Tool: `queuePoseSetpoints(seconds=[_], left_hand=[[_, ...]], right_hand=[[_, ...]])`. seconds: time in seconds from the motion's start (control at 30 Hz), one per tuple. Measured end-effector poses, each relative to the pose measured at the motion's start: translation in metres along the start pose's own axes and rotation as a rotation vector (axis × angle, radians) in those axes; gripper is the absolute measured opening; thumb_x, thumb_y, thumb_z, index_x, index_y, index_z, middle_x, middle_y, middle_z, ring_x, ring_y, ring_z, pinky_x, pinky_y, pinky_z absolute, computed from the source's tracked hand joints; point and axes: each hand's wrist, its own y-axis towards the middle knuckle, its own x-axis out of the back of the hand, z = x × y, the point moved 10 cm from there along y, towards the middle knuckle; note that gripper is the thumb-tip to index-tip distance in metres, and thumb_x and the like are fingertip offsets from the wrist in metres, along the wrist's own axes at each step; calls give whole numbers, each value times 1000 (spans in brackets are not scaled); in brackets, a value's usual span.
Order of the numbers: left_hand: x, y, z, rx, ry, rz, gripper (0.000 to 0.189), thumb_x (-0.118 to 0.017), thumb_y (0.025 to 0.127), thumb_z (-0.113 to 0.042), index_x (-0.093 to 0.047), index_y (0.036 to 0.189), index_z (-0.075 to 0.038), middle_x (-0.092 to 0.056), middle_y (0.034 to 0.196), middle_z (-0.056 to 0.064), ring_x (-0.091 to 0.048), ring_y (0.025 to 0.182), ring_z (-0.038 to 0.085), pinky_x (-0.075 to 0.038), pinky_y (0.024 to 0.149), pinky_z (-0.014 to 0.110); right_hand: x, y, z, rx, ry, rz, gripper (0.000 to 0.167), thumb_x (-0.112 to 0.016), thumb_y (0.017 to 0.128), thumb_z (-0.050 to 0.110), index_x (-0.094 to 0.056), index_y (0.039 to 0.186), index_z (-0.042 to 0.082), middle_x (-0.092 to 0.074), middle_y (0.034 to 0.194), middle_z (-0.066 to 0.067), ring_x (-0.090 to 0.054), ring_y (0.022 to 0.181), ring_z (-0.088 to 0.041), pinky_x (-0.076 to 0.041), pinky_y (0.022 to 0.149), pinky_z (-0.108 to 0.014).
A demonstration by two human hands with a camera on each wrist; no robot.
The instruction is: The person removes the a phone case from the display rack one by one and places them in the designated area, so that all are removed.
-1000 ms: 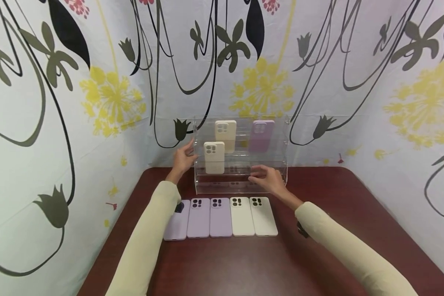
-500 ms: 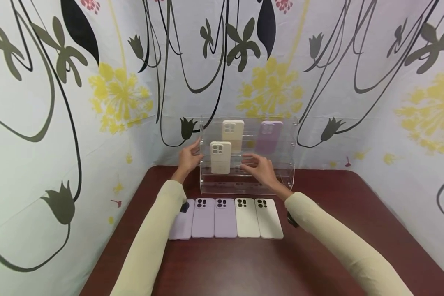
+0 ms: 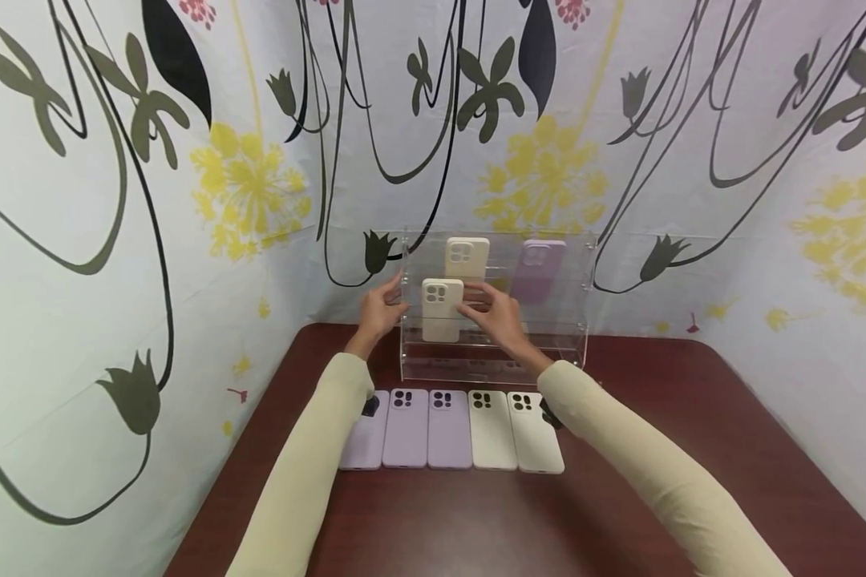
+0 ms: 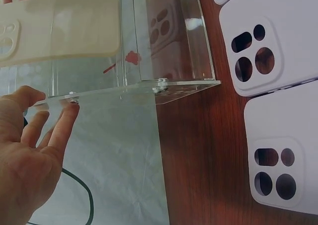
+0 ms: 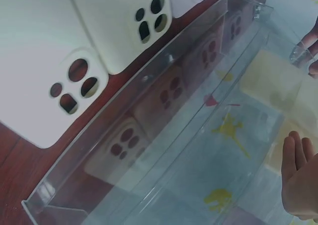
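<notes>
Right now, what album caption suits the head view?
Left hand against a clear rack, right hand at its lower cream phone case.

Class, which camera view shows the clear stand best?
The head view: the clear stand fits wholly in frame. The left wrist view shows one end close up; the right wrist view shows much of it, cropped.

The head view is fairly bright and evenly lit, with a soft sheen on the dark red tabletop [image 3: 440, 521] and gentle shade below the right sleeve [image 3: 642, 449]. Wide-angle distortion makes the patterned cloth [image 3: 375, 96] flare outward towards the edges. Both of the 2 wrist views are dimmer and cooler. In the left, a pale glint sits on the clear rack [image 4: 169, 61]; the right looks hazy, with soft-edged white phone cases [image 5: 39, 61] and dim reflections.
</notes>
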Motion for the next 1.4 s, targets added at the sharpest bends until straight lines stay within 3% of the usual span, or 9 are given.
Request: queuePoseSetpoints(seconds=[0.4, 0.67, 0.9, 1.4], left_hand=[[-1, 1, -1, 16, 33, -13, 68, -70, 92, 4, -54, 152, -24, -64, 137, 20, -69, 120, 30, -61, 70, 24], [-7, -1, -5, 21, 0, 9, 67, -71, 92, 5, -53, 153, -17, -60, 141, 23, -66, 124, 35, -64, 85, 39], [-5, -2, 0, 28, 5, 11, 68, -70, 93, 6, -51, 154, -17, -58, 144, 22, -61, 130, 34, -61, 94, 42], [-5, -5, -4, 16, 1, 11, 66, -68, 92, 7, -53, 153, -14, -60, 139, 26, -65, 125, 37, -64, 83, 34]], right_hand=[[-9, 10, 3, 4, -45, -35, 40, -82, 90, 7, -69, 127, 0, -75, 113, -23, -77, 94, -37, -65, 83, -42], [6, 9, 6, -3, -69, -35, 38, -82, 91, 10, -70, 126, 2, -76, 113, -20, -78, 93, -35, -65, 82, -43], [19, 10, 17, 28, -65, -38, 38, -82, 91, 11, -71, 127, 4, -76, 113, -18, -77, 96, -33, -65, 83, -44], [54, 4, 47, 65, -123, -47, 37, -81, 92, 15, -71, 127, 5, -77, 112, -16, -77, 97, -30, -65, 83, -43]])
